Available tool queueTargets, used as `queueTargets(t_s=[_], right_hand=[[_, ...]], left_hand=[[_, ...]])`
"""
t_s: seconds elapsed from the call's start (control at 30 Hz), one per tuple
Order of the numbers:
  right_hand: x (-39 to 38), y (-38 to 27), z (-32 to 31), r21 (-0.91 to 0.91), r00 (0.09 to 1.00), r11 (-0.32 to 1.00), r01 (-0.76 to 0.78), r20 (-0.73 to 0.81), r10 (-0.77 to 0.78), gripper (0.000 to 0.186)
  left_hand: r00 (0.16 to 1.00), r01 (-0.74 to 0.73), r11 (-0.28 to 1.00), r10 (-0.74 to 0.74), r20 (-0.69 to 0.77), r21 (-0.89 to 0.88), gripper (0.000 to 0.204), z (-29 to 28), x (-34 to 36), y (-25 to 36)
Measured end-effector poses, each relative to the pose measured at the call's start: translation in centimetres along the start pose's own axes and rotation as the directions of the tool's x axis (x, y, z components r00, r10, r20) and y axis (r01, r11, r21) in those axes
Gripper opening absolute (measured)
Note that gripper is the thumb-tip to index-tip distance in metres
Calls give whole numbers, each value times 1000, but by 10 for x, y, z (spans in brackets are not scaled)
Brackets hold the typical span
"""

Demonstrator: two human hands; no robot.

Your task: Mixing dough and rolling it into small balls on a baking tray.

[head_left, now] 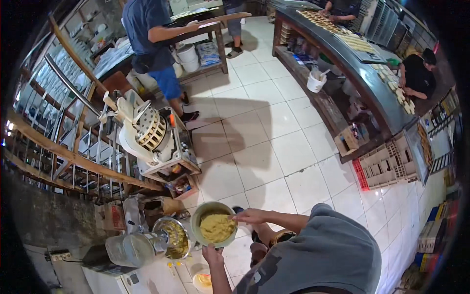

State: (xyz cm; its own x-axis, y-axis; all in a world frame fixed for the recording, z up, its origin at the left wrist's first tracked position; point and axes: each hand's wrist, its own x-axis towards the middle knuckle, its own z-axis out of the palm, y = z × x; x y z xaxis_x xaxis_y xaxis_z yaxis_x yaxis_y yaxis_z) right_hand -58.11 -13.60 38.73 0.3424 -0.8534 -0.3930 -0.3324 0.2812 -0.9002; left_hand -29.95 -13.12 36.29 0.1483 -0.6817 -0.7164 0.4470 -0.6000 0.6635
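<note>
A pale green round tub [197, 215] is held up in front of me, tilted so its opening shows. Inside it lies a heap of crumbly yellow mixture [217, 228]. My left hand [213, 255] grips the tub's near rim, its fingers partly hidden beneath. At the right-hand rim my right hand [248, 216] is closed on the edge. Just left of the tub, close to it, sits a metal mixing bowl [186, 253] with more yellow mixture in it. That bowl is under a stand mixer [132, 249].
A small white tub [201, 281] with something yellow-orange stands below my left hand. A cream dough-dividing machine [149, 127] is on a stand ahead left. Co-workers stand at long tables [364, 73] holding dough pieces; one holds a wooden board [223, 18]. Stacked crates [387, 166] are at right.
</note>
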Motion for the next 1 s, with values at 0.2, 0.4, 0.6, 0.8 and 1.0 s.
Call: queueTargets(t_s=[0.2,0.4,0.6,0.8,1.0], right_hand=[[-119,46,0,-226,928,973,-38,-369,-49,45],[-233,58,10,15,569,998,-67,-821,51,30],[-341,108,30,72,305,997,-38,-949,80,22],[-445,142,47,176,-112,959,222,-973,204,20],[-567,180,54,311,-395,945,-98,-884,250,24]], left_hand=[[992,-31,943,-12,127,330,32,16,-28,-14],[961,-52,792,-126,247,608,28,89,-102,-61],[832,-18,712,-379,405,702,28,158,-141,-164],[756,-87,575,-494,429,814,24,226,-227,-259],[615,-208,359,-676,407,910,32,273,-315,-353]])
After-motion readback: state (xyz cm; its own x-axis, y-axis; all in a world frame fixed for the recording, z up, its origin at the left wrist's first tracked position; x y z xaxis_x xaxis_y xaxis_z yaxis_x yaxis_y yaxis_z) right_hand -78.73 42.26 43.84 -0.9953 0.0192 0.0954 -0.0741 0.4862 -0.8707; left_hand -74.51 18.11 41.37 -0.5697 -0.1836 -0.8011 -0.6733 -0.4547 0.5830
